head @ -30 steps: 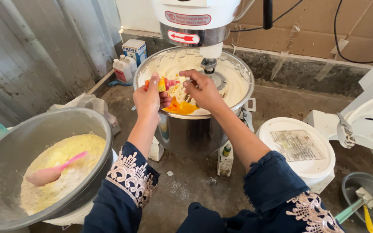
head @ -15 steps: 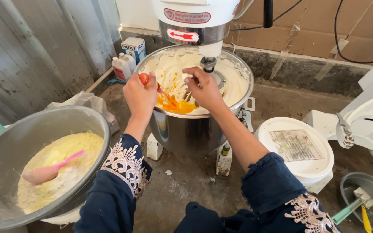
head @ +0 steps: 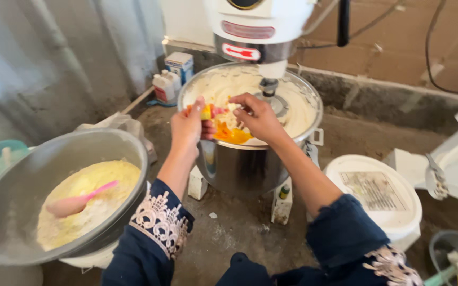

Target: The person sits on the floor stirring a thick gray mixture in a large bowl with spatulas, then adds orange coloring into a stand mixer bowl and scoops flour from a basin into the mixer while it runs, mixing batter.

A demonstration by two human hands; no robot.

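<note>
Both hands over the mixer bowl [head: 303,114].
Left hand [head: 187,127] pinches an orange-yellow piece [head: 205,112]; right hand [head: 258,117] curls, grip unclear.

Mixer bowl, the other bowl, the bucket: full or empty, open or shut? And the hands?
Mixer bowl: open, holds white cream with orange yolk.
Grey bowl: part full of yellow batter and flour, pink spatula resting inside.
White bucket: lid on.
Left hand: gripping a yellow-orange piece.
Right hand: fingers pinched over the bowl.

Pink spatula [head: 75,201] in batter bowl [head: 6,212]; white lidded bucket [head: 377,196].
</note>
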